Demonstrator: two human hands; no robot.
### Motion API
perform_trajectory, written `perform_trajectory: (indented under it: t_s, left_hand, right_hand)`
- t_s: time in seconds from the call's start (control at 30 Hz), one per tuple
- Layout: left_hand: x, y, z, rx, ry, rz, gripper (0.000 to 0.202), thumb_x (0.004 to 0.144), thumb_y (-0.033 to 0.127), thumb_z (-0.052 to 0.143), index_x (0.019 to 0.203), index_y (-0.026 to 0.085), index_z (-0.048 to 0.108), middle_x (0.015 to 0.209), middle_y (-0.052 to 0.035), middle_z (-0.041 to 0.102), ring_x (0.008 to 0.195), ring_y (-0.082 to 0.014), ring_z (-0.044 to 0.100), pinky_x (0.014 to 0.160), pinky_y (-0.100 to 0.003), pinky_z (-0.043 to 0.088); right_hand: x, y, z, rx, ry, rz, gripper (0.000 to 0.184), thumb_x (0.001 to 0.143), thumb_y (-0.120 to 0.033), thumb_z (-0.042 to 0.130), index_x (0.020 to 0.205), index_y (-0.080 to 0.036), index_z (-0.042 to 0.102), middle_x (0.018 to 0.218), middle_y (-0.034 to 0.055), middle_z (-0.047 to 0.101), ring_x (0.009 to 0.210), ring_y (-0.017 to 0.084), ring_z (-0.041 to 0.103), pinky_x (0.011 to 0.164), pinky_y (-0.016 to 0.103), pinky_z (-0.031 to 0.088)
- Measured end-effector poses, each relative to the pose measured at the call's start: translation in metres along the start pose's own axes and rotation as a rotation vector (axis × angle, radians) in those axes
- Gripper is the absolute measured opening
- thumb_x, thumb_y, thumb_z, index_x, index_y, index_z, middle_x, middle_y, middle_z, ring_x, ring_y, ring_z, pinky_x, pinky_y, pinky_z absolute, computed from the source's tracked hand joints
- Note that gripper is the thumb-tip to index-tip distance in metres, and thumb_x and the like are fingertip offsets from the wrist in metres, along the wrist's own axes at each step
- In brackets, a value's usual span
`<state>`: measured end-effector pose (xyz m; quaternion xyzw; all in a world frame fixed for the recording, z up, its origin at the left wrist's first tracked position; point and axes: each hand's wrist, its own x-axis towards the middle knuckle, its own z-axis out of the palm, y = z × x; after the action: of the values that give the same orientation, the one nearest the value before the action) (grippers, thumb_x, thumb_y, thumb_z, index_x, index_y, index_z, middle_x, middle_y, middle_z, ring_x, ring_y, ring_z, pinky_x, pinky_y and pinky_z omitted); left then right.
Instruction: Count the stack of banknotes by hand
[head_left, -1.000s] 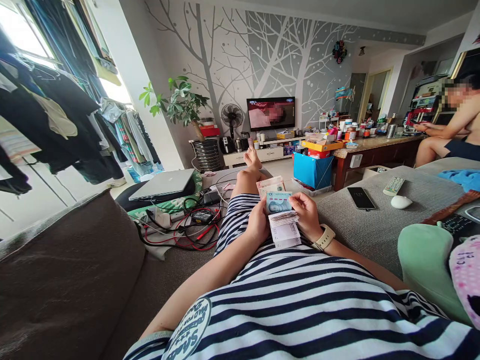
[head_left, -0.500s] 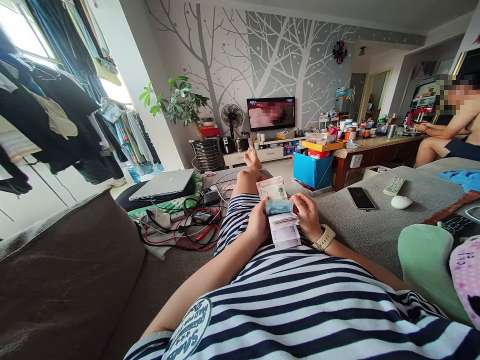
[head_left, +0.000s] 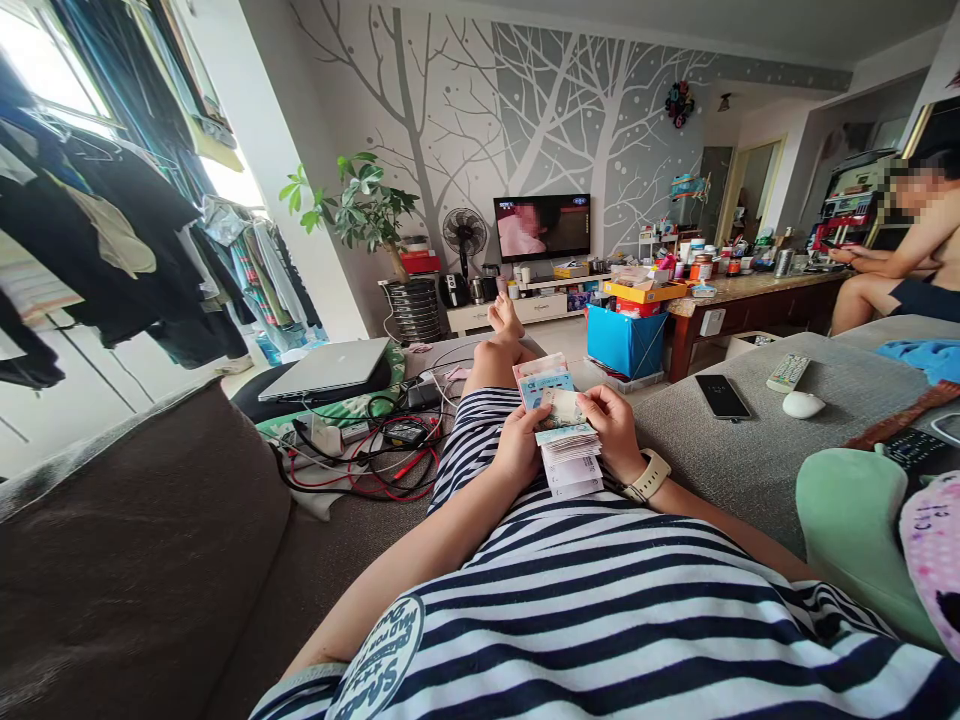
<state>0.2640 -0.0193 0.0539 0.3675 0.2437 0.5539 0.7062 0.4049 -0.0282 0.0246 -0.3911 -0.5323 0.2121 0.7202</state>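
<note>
A stack of banknotes (head_left: 571,446) rests folded between my hands, above the striped cloth on my lap. My left hand (head_left: 520,446) is closed on its left side, thumb on top. From the right, my right hand (head_left: 611,428) pinches the stack, its thumb near a pale note (head_left: 564,408) bent across the middle. Beyond the fingers a blue note (head_left: 546,385) stands up with a pinkish one (head_left: 546,366) behind it. Below, pale purple-white ends (head_left: 574,472) hang toward me. A light-banded watch (head_left: 651,478) is on my right wrist.
To the left lie a laptop (head_left: 328,368) and tangled cables (head_left: 397,455). On the sofa at right are a phone (head_left: 721,397), a remote (head_left: 788,373), a white mouse (head_left: 803,404) and a green cushion (head_left: 847,520). A person (head_left: 911,240) sits at far right.
The blue note that was bent across the stack now stands on the far side. A pale note is now bent between my thumbs. Both hands have stayed almost in place.
</note>
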Motion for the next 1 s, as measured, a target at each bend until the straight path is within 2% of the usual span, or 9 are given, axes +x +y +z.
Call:
perform_trajectory:
  t_s: [0.1,0.27,0.6,1.0]
  left_hand:
    - [0.0016,-0.0011,0.0012,-0.006,0.02,-0.004,0.02,0.069,0.022,0.082,0.083,0.014,0.071,0.081,-0.0077,0.077,0.091,-0.0299,0.077,0.095,-0.043,0.061]
    - [0.004,-0.0014,0.0057,-0.095,0.087,-0.059,0.019,0.082,0.027,0.075,0.095,0.012,0.073,0.097,-0.0127,0.08,0.106,-0.0321,0.077,0.097,-0.041,0.061]
    - [0.0067,-0.0026,0.0031,-0.118,0.069,-0.064,0.02,0.085,0.025,0.071,0.097,0.01,0.076,0.099,-0.0132,0.081,0.107,-0.0323,0.077,0.096,-0.039,0.061]
    - [0.0066,-0.0029,0.0035,-0.093,0.055,-0.065,0.019,0.086,0.027,0.072,0.097,0.011,0.076,0.092,-0.0123,0.08,0.104,-0.033,0.078,0.096,-0.041,0.061]
  right_hand:
    - [-0.0003,-0.0025,-0.0005,0.001,-0.009,0.007,0.042,0.086,-0.059,0.067,0.072,-0.021,0.055,0.066,0.0006,0.054,0.062,0.015,0.048,0.059,0.03,0.039]
    - [-0.0011,-0.0047,-0.001,0.014,-0.018,0.0,0.041,0.088,-0.059,0.066,0.074,-0.021,0.058,0.066,0.0004,0.054,0.062,0.015,0.048,0.059,0.03,0.039]
    - [-0.0027,-0.0058,-0.0021,0.017,-0.034,-0.023,0.048,0.09,-0.066,0.064,0.074,-0.021,0.057,0.065,-0.0001,0.05,0.061,0.014,0.046,0.059,0.029,0.038]
    - [-0.0034,-0.006,-0.0025,0.027,-0.051,-0.042,0.05,0.092,-0.067,0.062,0.075,-0.021,0.057,0.065,-0.0004,0.049,0.06,0.014,0.043,0.058,0.029,0.036]
